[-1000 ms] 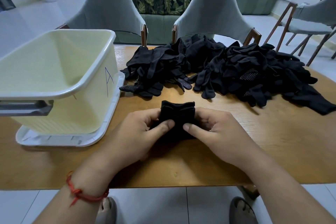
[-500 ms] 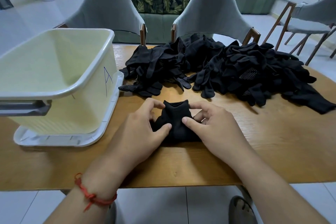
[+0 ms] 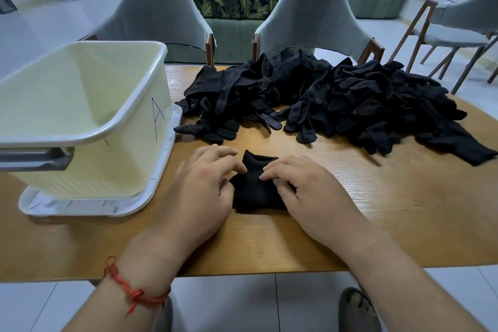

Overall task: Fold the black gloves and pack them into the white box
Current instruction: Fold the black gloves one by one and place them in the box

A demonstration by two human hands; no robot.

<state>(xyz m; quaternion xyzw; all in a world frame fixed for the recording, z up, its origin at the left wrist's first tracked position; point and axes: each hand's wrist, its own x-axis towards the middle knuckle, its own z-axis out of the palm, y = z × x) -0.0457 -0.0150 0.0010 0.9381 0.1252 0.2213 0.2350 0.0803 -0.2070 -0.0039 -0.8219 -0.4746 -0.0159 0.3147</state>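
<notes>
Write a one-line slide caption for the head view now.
Left hand and right hand hold a folded black glove on the wooden table, white box at left, loose glove pile behind.

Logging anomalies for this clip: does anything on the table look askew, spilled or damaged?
Nothing damaged or spilled. The pale plastic box stands on a flat white tray; the heap of loose black gloves sprawls untidily across the wooden table.

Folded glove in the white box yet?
No, the folded glove lies on the table, held by the left hand and right hand, beside the white box.
</notes>
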